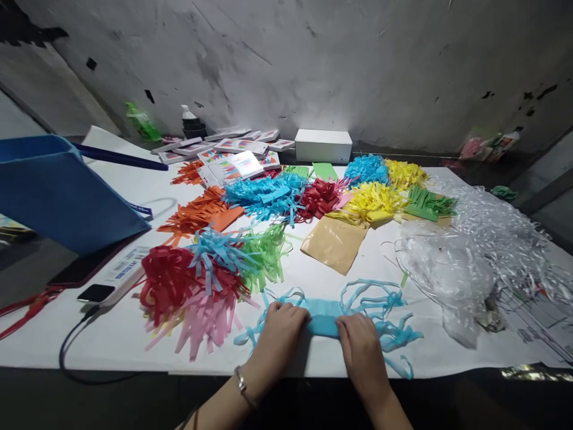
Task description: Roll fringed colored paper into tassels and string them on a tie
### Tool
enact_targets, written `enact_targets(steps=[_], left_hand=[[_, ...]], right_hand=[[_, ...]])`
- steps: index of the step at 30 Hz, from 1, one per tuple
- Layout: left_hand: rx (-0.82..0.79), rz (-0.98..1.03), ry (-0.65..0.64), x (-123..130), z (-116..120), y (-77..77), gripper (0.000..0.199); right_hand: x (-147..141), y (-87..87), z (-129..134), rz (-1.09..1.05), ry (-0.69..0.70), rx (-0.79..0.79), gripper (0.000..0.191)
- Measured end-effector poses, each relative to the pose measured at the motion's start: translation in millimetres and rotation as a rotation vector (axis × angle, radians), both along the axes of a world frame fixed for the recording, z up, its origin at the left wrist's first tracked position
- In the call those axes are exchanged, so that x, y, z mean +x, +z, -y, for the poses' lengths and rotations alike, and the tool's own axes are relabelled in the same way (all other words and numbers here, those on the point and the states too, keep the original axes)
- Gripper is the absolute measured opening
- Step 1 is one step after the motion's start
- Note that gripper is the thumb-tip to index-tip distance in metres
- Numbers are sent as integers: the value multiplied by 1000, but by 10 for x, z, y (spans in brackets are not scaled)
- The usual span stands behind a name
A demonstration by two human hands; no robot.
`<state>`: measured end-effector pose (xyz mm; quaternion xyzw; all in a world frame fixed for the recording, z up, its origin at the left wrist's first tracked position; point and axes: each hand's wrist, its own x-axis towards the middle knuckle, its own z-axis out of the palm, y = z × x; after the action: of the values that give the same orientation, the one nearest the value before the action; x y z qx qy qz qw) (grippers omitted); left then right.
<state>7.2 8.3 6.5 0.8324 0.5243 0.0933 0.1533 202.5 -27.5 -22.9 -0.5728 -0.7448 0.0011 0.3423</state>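
Note:
A light blue fringed paper [324, 318] lies near the table's front edge, with a flat band in its middle and loose strips spreading to both sides. My left hand [285, 328] grips the band's left end, fingers curled over it. At the right end, my right hand [362, 341] pinches the band's near edge. Just beyond is a tan paper packet [335, 243]. Red [168, 280], pink [208, 322], light blue and green fringed bundles lie to the left of my hands.
Behind are orange, blue [268, 196] and yellow [376, 203] fringes, stacked packets [242, 146] and a white box [323, 146]. Clear plastic [447, 263] and shredded strips [505, 233] cover the right. At left stand a blue bin [67, 197] and a cabled white device [119, 278].

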Motion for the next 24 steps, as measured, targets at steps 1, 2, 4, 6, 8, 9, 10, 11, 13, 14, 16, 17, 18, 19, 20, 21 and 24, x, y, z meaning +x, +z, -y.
enact_targets(steps=[1, 2, 4, 6, 8, 9, 10, 11, 13, 14, 16, 17, 18, 19, 20, 21, 24], left_hand=[[-19, -32, 36, 43, -65, 29, 19], [-33, -53, 57, 78, -126, 53, 18], [-43, -73, 78, 125, -227, 88, 17], [-58, -99, 88, 146, -294, 113, 15], [-74, -129, 90, 155, -338, 138, 16], [-83, -145, 90, 159, -356, 151, 16], [-92, -161, 89, 164, -374, 164, 17], [-100, -178, 89, 171, -392, 177, 17], [-114, -211, 88, 186, -434, 196, 19], [-119, -226, 87, 193, -456, 203, 19], [-127, -248, 83, 203, -495, 210, 19], [-130, -255, 79, 206, -510, 211, 19], [-133, -259, 74, 208, -519, 211, 19], [-136, -260, 67, 210, -524, 211, 19], [-139, -259, 59, 211, -523, 211, 19], [-142, -255, 51, 212, -518, 212, 18], [-153, -230, 25, 183, -494, 222, 16]], right_hand=[[-40, -9, -74, 10, -43, -18, 28], [-70, -19, -142, 23, -76, -34, 28], [-103, -37, -238, 58, -136, -63, 26], [-116, -45, -276, 95, -185, -89, 24], [-125, -43, -275, 125, -218, -111, 21], [-131, -39, -269, 136, -230, -120, 19], [-139, -32, -264, 145, -241, -127, 18], [-146, -23, -261, 151, -249, -132, 18], [-159, 6, -258, 161, -268, -135, 18], [-162, 26, -253, 162, -285, -125, 16], [-162, 75, -226, 140, -305, -55, 16], [-159, 98, -201, 120, -281, -2, 17], [-156, 116, -169, 103, -222, 50, 17], [-154, 125, -134, 96, -137, 90, 17], [-154, 124, -101, 99, -45, 112, 17], [-156, 110, -71, 110, 33, 119, 16], [-166, 11, -35, 137, 115, 132, 17]])
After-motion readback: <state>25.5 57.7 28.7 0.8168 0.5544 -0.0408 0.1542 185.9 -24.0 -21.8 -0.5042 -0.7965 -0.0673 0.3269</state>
